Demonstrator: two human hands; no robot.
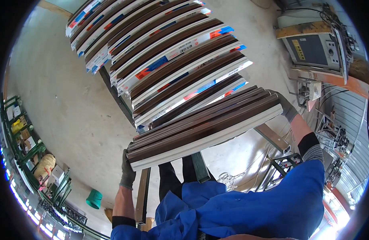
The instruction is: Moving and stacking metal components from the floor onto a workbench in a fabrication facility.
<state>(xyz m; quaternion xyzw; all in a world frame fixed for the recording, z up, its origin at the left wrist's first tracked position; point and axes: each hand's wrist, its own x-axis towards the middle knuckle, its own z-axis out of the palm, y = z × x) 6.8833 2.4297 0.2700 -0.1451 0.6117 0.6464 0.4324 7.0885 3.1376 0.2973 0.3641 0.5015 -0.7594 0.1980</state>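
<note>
A long brown-and-white window-type profile [208,137] lies crosswise in front of me, its brown ribbed face up and its white edge toward me. At its left end my left hand [128,170], in a dark grey glove, is closed round the end. My right hand [287,107], gloved alike, grips the far right end; its fingers are partly hidden behind the profile. Just beyond it lie several more such profiles [184,64] in rows, many with white, blue and red printed film on their sides. Whether the held piece is one profile or several side by side, I cannot tell.
Metal support bars [142,196] and a green-topped bar [200,167] stand below the profile. A green bucket [94,199] sits on the floor at left, near a rack [32,154] of parts. At right are a grey machine cabinet [310,50] and loose cables [230,180].
</note>
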